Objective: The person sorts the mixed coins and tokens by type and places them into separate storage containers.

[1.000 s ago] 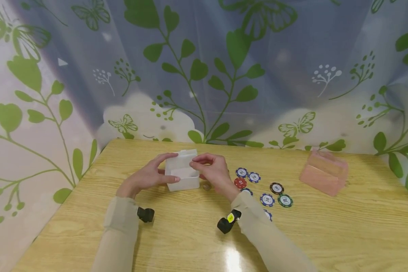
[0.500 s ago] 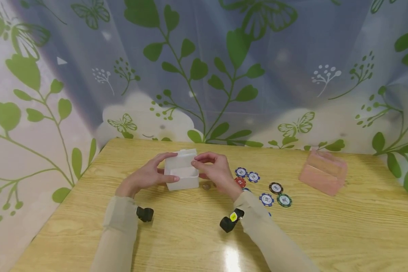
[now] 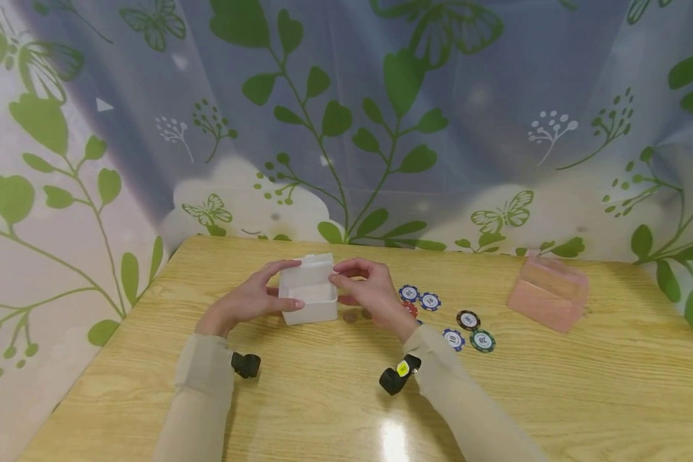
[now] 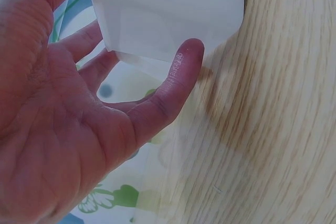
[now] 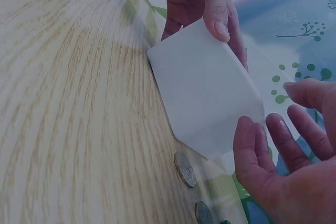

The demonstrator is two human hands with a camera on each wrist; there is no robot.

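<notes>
A white plastic box sits on the table with its lid raised at the back. My left hand grips it from the left, thumb over the front rim and fingers toward the lid; the left wrist view shows those fingers around the box's end. At the other end, my right hand is beside the box with bent, spread fingers and nothing between them. In the right wrist view its fingertips overlap the box's corner. Two coins, one of them this coin, lie on the wood near that end.
Blue-edged poker chips, a red chip, a black chip and a green chip lie right of the right hand, some partly hidden. Farther right is a pink translucent case. A patterned curtain hangs behind the table.
My right hand has shifted slightly right, along the lid's edge, and a second coin now shows beside it. The forearm covers one blue chip seen before. My left hand and the box stay put.
</notes>
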